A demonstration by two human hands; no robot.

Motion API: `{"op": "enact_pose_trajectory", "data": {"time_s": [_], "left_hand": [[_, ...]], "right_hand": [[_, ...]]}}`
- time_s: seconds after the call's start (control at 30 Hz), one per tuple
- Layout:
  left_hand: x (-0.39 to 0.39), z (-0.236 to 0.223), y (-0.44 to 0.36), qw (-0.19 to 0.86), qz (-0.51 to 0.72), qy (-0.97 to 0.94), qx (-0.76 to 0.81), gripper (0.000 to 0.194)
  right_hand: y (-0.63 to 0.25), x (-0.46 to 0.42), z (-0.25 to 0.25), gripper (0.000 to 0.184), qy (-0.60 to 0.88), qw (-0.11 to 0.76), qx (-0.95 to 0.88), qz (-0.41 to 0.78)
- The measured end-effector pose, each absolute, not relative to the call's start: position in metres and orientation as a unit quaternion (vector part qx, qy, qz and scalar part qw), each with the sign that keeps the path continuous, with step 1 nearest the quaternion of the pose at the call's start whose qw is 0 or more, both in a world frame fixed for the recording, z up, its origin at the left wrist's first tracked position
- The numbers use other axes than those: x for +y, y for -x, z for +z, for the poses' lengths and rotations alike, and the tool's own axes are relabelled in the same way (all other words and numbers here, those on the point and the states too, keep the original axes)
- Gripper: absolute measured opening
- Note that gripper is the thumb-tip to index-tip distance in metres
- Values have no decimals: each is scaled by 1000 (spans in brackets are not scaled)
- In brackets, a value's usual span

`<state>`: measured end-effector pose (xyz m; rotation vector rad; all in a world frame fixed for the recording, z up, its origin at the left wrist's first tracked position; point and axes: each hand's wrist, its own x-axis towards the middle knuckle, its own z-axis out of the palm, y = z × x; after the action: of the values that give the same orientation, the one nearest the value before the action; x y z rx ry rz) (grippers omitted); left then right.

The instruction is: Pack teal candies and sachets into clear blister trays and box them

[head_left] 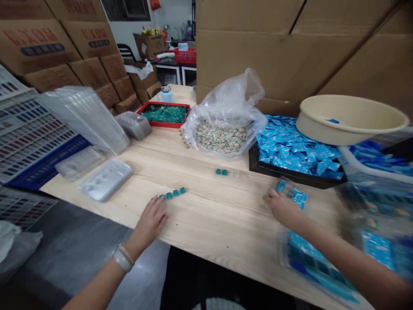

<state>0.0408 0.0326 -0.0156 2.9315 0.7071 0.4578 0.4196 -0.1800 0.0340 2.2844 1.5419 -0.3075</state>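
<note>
My spread left hand (147,225) rests beside a row of stiff, light-looking teal cubes (176,193), best pinched by their sides; my blurred right hand (284,209) meets a clear plastic packet (292,192), grip unclear.

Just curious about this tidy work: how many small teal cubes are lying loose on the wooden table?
Row by the left hand: 4 teal cubes
Separate pair farther along: 2 teal cubes
Total: 6
</note>
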Motion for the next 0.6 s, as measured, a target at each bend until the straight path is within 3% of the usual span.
{"op": "enact_pose_trajectory", "data": {"time_s": [0.1, 0.17, 0.27, 0.33, 0.47, 0.6], "left_hand": [[26, -5, -52, 62, 129, -968, 208, 17], [21, 1, -62, 83, 119, -972, 183, 17], [12, 7, -79, 128, 110, -978, 126, 17], [7, 12, -89, 159, 104, -978, 89, 15], [7, 40, -113, 224, 110, -967, 46, 17], [8, 78, -180, 235, 241, -935, 107, 32]], "right_hand": [[-397, -176, 41, 34, -795, 181, 575, -75], [-366, -164, 47, 35, -788, 126, 602, -28], [-314, -139, 45, 54, -699, 9, 714, -12], [-294, -125, 38, 44, -652, -32, 757, -14], [-305, -137, 30, 36, -677, -61, 734, -11], [-353, -206, 60, 38, -764, -144, 628, 27]]}}
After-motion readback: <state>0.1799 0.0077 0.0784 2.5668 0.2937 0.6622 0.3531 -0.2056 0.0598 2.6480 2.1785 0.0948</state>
